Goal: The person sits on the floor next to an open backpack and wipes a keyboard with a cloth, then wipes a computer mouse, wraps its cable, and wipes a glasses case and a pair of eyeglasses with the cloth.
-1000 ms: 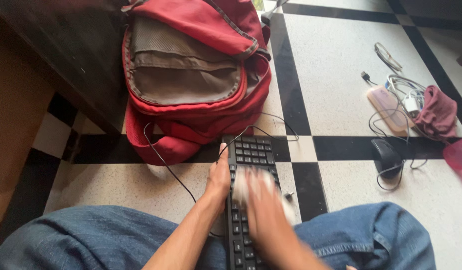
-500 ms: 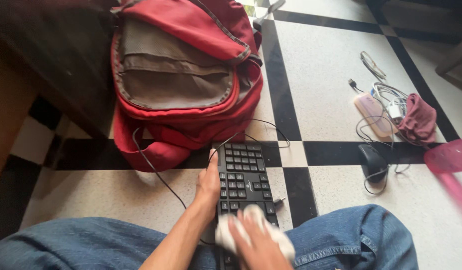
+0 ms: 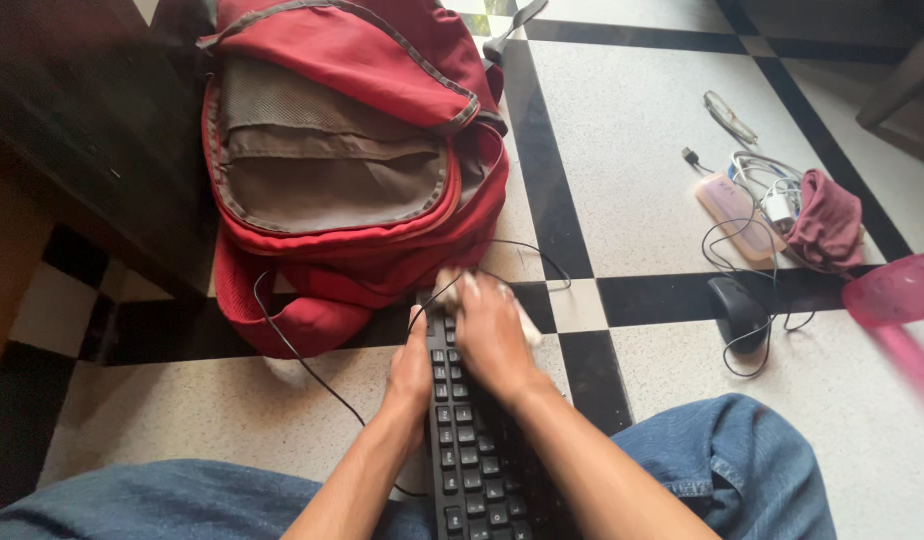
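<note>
On the checkered floor of white speckled tiles (image 3: 642, 110) crossed by black bands, a red backpack (image 3: 352, 170) lies open with its grey mesh lining showing, its base just beyond the far end of a black keyboard (image 3: 472, 450). That keyboard runs lengthwise between the person's knees in blue jeans (image 3: 732, 470), its thin black cable (image 3: 312, 370) looping off to the left across the tiles.

Half a second ago the right hand sat low on the keys, close to the lap; now the right hand (image 3: 492, 335) has swept up to the far end of the board, pressing a pale cloth (image 3: 462, 285) — probably a tissue or wipe, though blur makes it hard to say — flat under its curled fingers. The stroke has covered the length of the keys, so the wiping pass looks to be at its top end. Meanwhile the left hand (image 3: 412, 375) stays where it was, clasped around the keyboard's left edge to steady it.

Off to the right lie a black mouse (image 3: 737, 310), a maroon cloth bundle (image 3: 827, 220), a pinkish power bank (image 3: 727, 200) with white cables, and a pink plastic thing at the frame's edge. Dark wooden furniture (image 3: 82, 110) fills the upper left.
</note>
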